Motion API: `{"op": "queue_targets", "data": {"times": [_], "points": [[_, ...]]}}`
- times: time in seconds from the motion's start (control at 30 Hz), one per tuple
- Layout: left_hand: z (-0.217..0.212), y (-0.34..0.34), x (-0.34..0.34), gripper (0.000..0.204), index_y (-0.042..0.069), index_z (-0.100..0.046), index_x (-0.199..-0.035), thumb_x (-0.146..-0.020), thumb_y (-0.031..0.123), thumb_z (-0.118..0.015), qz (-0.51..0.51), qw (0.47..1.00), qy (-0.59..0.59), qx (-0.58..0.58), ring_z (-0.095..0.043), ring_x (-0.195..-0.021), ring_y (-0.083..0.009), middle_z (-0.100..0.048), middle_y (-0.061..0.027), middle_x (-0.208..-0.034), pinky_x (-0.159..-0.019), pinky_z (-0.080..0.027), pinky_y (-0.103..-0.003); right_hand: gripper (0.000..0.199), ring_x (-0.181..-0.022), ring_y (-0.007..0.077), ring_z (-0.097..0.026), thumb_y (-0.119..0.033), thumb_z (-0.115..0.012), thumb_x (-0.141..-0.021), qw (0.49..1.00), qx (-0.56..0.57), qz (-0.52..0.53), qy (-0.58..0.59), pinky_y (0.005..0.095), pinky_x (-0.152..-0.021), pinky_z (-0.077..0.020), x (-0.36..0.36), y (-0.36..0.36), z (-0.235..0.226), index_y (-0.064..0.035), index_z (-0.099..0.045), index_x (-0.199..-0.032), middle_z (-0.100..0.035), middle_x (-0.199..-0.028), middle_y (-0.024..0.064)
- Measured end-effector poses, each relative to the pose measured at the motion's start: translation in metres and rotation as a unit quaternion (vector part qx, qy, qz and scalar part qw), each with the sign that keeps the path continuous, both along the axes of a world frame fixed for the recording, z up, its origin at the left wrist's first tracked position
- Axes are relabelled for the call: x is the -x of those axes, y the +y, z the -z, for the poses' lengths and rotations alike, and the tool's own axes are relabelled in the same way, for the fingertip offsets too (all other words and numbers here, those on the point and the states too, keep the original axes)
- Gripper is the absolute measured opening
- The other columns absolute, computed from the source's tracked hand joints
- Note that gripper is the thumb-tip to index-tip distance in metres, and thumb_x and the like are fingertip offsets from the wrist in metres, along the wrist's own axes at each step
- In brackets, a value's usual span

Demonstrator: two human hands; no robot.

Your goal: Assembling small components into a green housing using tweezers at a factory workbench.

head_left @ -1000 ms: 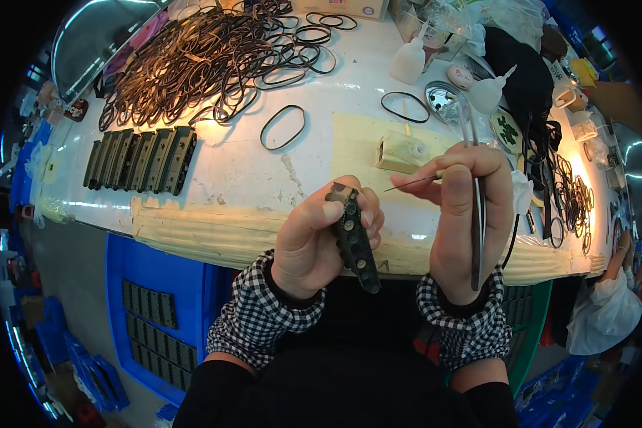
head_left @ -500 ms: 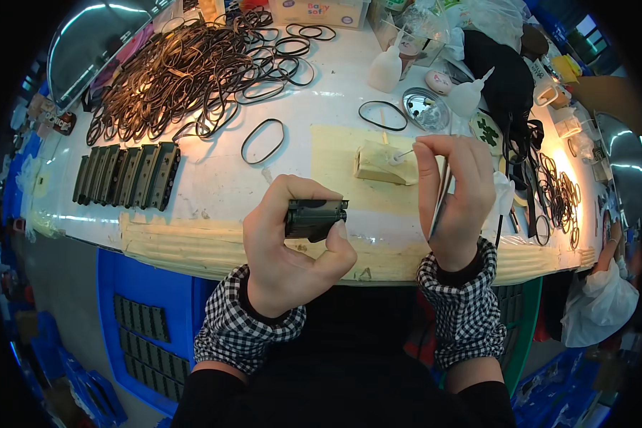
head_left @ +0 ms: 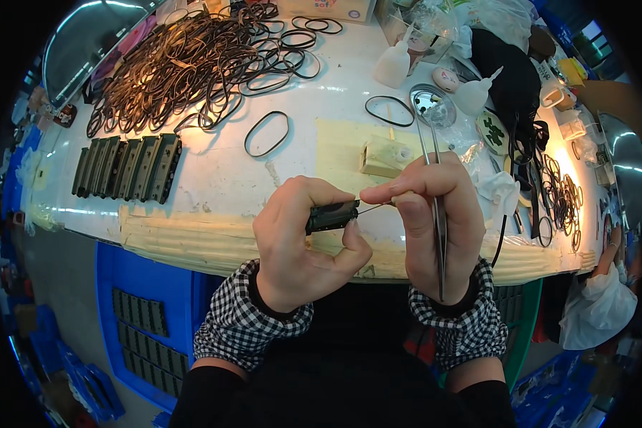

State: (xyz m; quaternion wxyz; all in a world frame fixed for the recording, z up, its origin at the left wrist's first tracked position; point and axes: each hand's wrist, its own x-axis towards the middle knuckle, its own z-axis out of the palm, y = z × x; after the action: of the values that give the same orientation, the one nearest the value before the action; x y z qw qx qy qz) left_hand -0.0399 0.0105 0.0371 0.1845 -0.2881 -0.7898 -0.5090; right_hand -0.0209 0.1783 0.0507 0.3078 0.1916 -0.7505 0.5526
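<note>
My left hand (head_left: 290,239) is closed around a small dark green housing (head_left: 329,217), with its right end exposed past my fingertips. My right hand (head_left: 446,217) pinches a thin needle-like tool (head_left: 375,207) between thumb and forefinger. Its tip reaches that exposed end; whether it touches cannot be made out. Metal tweezers (head_left: 441,250) also rest in my right hand, prongs pointing away from me. Just beyond is a pale yellow block (head_left: 381,158) with a whitish round spot on it, standing on a yellow sheet (head_left: 335,139).
Similar green housings (head_left: 127,168) stand in a row at left. A heap of black rubber rings (head_left: 185,68) lies behind them. Squeeze bottles (head_left: 392,64) and a round metal dish (head_left: 433,105) are at back right. A blue bin (head_left: 110,267) sits below the padded table edge (head_left: 185,239).
My right hand has moved left and nearer, bringing the needle-like tool from the yellow block to the housing. My left hand has shifted slightly right, turning the housing a little.
</note>
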Motion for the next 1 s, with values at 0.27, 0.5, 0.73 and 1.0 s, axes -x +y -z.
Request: {"op": "queue_targets", "data": {"times": [0.27,0.5,0.73,1.0], "points": [[0.0031,0.0011,0.0005,0.03,0.002,-0.059,-0.088,-0.06,-0.002,-0.069,-0.02,1.0,0.006,-0.002,-0.06,-0.064,-0.0235,-0.059,-0.0076,-0.074,-0.059,-0.05,-0.031,0.009,-0.069,0.0188,-0.051,-0.004,-0.069,-0.086,1.0,-0.014,0.005,0.001,0.0282,-0.061,-0.0437,0.0003,-0.0028,0.0021,-0.0019,-0.062,-0.091,-0.06,-0.082,0.0054],[0.0009,0.0015,0.0008,0.029,0.002,-0.059,-0.087,-0.06,-0.002,-0.069,-0.017,1.0,0.019,-0.002,-0.06,-0.065,-0.0239,-0.059,-0.0076,-0.075,-0.059,-0.05,-0.031,0.01,-0.07,0.0192,-0.053,-0.004,-0.07,-0.086,0.999,-0.045,0.011,-0.002,0.0287,-0.061,-0.0451,-0.0009,-0.0026,0.0009,-0.0022,-0.062,-0.09,-0.061,-0.082,0.0052],[0.002,-0.0041,0.0017,0.029,-0.001,-0.055,-0.096,-0.07,-0.003,-0.066,0.015,0.998,0.045,0.031,-0.057,-0.069,-0.0114,-0.057,-0.0071,-0.08,-0.065,-0.048,-0.024,0.007,-0.071,0.0166,-0.051,-0.009,-0.064,-0.091,0.998,-0.056,0.008,-0.009,0.0273,-0.064,-0.0436,-0.0025,-0.0027,-0.0004,-0.0027,-0.061,-0.091,-0.06,-0.082,0.0052],[0.0039,-0.0054,0.0004,0.028,-0.001,-0.055,-0.096,-0.07,-0.004,-0.065,0.022,0.999,0.04,0.028,-0.057,-0.069,-0.0119,-0.057,-0.0081,-0.081,-0.066,-0.048,-0.024,0.019,-0.073,0.0115,-0.052,-0.019,-0.051,-0.102,0.997,-0.058,-0.004,-0.043,0.024,-0.069,-0.0433,-0.0054,-0.0012,-0.0004,-0.0018,-0.056,-0.096,-0.056,-0.082,0.0054]]}}
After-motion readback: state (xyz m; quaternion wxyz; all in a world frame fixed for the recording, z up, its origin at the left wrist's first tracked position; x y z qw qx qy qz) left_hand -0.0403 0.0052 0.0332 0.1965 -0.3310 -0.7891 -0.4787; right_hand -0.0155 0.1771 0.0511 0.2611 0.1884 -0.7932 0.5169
